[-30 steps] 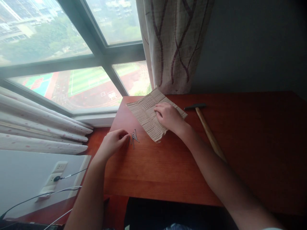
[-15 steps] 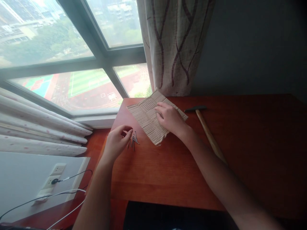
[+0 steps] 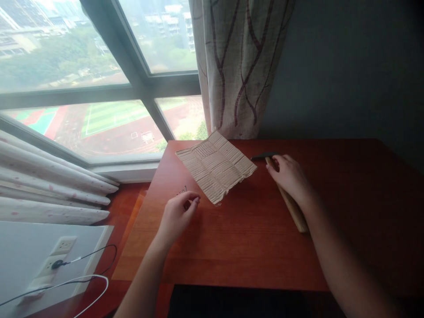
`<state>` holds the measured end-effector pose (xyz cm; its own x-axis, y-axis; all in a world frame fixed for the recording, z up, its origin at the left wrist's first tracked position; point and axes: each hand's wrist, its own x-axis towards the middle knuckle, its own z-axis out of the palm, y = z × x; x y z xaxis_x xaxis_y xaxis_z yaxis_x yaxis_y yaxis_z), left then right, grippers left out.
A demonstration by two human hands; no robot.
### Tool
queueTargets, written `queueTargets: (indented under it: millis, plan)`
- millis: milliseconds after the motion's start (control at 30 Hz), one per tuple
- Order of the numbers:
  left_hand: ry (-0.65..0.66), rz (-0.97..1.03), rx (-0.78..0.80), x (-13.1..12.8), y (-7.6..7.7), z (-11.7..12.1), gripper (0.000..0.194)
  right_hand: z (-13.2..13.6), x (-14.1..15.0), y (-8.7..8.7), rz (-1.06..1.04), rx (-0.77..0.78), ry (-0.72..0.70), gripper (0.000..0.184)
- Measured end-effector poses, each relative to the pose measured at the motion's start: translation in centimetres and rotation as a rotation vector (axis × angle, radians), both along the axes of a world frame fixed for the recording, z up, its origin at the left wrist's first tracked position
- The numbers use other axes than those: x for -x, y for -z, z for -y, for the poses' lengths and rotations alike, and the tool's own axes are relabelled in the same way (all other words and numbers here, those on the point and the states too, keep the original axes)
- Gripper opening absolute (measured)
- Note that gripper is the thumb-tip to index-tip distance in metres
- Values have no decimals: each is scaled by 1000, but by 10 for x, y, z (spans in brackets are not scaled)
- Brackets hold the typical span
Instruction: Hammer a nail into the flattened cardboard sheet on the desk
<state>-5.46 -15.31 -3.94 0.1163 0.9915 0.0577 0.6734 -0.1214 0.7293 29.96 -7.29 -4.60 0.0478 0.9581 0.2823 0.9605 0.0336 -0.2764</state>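
Note:
My right hand point(image 3: 289, 174) is closed around the wooden handle of a hammer point(image 3: 293, 212), just below its dark metal head. The hammer lies on the right of a piece of corrugated cardboard point(image 3: 225, 170). That cardboard rests flat on the table, with a patch of small punched holes point(image 3: 204, 151) near its far left corner. Left of the cardboard, my left hand point(image 3: 177, 216) is pinched above the tabletop; whatever sits between its fingertips is too small to make out. Several nails point(image 3: 183, 191) lie just beyond this hand, partly hidden by it.
The reddish-brown wooden table point(image 3: 232, 247) reaches to a patterned curtain point(image 3: 235, 66) and a window point(image 3: 142, 84). At the lower left, cables point(image 3: 102, 282) hang from a wall socket point(image 3: 54, 260). A pale curtain point(image 3: 49, 181) hangs beside the table's left side.
My right hand has left the cardboard and moved right onto the hammer handle. My left hand has drawn away from the nails, nearer and to the right, still pinched. The view has shifted slightly.

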Motion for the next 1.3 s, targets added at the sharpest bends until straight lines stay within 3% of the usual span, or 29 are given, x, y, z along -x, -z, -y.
queueTargets:
  millis: [100,200,333,500,800,1067,1300]
  plan:
    - [152,-1,5,-24,7,9,21,28,-14,27,71,33,62,37]
    - [225,-5,-10,-53,17,10,24,44,-14,44,114,41,69,44]
    - [259,44,-128,-84,34,1,39,46,-9,51,144,36,100,39]
    - [254,61,-238,-100,51,-15,46,40,-9,52,94,40,126,24]
    - [181,-116,-253,-103,56,-37,18,53,-13,52,-54,-11,71,27]
    - [124,-140,-220,-91,52,-58,19,111,-18,46,-201,-61,-104,25]
    - [59,-158,-163,-70,40,-72,18,154,3,45,-161,-80,-261,21]
